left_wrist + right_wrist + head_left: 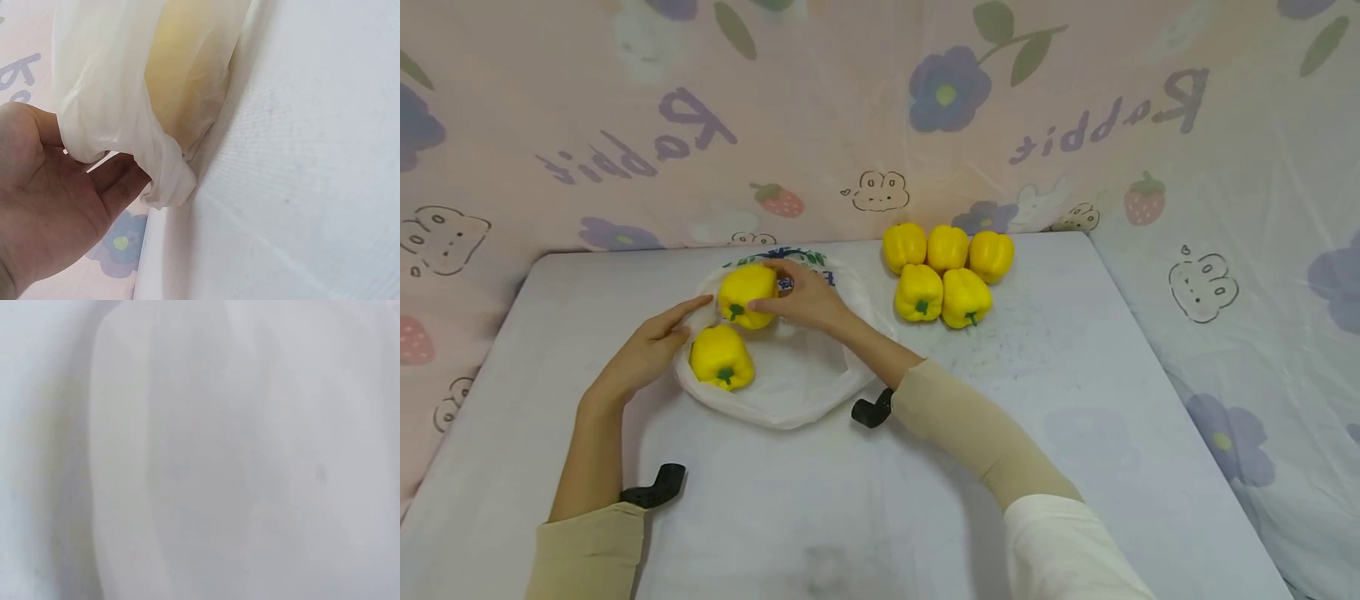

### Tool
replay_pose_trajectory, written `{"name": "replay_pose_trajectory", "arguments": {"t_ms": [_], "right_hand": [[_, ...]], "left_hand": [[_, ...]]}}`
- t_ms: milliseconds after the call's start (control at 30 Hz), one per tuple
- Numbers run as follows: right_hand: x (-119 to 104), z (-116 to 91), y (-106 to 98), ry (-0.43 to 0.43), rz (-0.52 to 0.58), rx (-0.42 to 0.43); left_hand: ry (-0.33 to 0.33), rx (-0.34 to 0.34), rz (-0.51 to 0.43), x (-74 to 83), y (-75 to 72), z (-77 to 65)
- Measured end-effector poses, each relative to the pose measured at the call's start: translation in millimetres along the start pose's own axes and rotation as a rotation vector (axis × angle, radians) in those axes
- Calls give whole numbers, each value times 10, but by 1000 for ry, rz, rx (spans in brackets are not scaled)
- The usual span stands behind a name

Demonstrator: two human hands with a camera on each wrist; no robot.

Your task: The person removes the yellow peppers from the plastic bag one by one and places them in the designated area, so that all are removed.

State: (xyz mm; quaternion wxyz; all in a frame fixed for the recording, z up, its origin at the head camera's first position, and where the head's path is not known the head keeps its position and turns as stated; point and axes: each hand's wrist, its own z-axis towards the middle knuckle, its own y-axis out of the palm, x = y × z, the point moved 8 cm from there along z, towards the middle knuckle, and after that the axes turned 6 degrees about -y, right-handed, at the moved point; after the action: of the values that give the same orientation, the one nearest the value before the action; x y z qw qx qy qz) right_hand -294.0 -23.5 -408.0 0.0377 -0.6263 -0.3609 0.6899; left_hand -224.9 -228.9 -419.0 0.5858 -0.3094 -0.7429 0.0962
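A white plastic bag (797,367) with blue and green print lies spread wide at its mouth on the table. My right hand (808,296) grips a yellow bell pepper (747,293) over the far left part of the bag, thumb near its green stem. Another yellow bell pepper (721,357) sits inside the bag at its left rim. At that rim my left hand (651,346) holds the thin plastic between thumb and fingers. In the left wrist view the bag (106,81) drapes over the left hand (56,200), hiding some fingertips. White plastic (250,456) fills most of the right wrist view.
Several yellow bell peppers (943,275) stand in two rows at the back of the white table (1075,375), right of the bag. A patterned cloth (850,108) hangs behind the table and along its sides. Black camera mounts (658,486) stick out from both wrists.
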Motion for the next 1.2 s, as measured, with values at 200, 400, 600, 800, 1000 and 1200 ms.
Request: {"name": "replay_pose_trajectory", "arguments": {"t_ms": [200, 400, 600, 800, 1000, 1200], "right_hand": [[16, -51, -69, -45, 89, 15], [38, -109, -179, -65, 137, 21], [39, -164, -340, -107, 206, 27], [74, -232, -499, -144, 290, 32], [89, -316, -627, -171, 297, 31], [77, -399, -750, -205, 329, 32]], "left_hand": [[3, -2, -10, -10, 5, -2], [10, 2, -6, -10, 7, -2], [9, 10, -8, -5, -5, 12], [1, 14, -11, 22, 3, 23], [-36, 15, -7, 21, 6, 18], [-17, 14, -12, 3, 13, -3]]}}
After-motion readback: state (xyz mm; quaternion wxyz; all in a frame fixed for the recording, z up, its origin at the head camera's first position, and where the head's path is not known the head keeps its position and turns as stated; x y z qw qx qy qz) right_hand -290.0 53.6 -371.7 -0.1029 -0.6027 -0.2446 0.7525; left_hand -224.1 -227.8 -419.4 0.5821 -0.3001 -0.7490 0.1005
